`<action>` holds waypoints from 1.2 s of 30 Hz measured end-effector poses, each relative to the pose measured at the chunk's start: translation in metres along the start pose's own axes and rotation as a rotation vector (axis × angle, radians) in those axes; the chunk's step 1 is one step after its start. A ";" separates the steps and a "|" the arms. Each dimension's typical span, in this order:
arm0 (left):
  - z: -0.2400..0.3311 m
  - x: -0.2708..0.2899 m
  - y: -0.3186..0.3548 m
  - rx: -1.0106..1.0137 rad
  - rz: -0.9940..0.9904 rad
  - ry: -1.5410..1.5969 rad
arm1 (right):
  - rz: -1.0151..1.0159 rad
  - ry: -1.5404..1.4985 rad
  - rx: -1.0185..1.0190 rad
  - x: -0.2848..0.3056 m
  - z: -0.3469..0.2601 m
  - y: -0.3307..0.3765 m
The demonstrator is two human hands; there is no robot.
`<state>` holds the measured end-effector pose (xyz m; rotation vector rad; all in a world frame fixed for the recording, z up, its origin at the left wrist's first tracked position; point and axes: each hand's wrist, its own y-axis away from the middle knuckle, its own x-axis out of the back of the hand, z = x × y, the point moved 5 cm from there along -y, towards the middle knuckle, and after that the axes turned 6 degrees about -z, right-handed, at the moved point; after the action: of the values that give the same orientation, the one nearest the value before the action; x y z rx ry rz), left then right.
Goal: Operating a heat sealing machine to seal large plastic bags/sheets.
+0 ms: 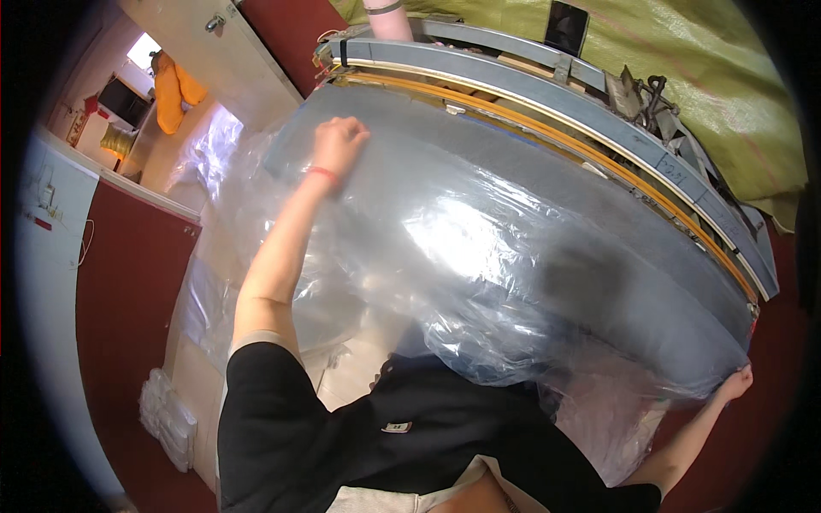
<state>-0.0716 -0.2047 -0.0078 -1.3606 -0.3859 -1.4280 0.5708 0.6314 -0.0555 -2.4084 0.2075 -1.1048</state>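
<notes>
A wide sheet of clear plastic film (376,231) lies over a grey work surface (402,111), wrinkled and shiny, its near part hanging in loose folds before my body. My left hand (340,145), a red band at its wrist, is over the far left part of the film with its fingers curled in. What those fingers hold, if anything, is hidden. Far to the right, my right hand (735,383) is closed at the film's near right corner, gripping its edge.
Behind the surface runs a long grey metal bar machine (513,73) with an orange strip (547,128). A pink bottle (389,20) and a dark phone-like slab (566,28) are at its back. Folded plastic bags (168,419) lie on the floor at left, near an open door (201,51).
</notes>
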 end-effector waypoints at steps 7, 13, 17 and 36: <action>0.006 -0.012 0.004 0.139 -0.035 0.157 | 0.101 -0.405 -0.018 0.083 -0.021 0.038; 0.023 -0.014 0.000 -0.110 -0.123 -0.019 | 0.253 -0.189 0.031 0.082 0.012 0.028; 0.038 -0.025 -0.014 -0.024 -0.327 -0.102 | 0.309 -0.131 0.120 0.076 0.012 0.015; -0.104 -0.096 -0.112 0.354 0.297 0.902 | -0.042 -0.580 -0.021 -0.119 -0.136 -0.020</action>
<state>-0.2400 -0.2027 -0.0742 -0.3813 0.1535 -1.4743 0.3888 0.6385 -0.0501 -2.6426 -0.0268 -0.3819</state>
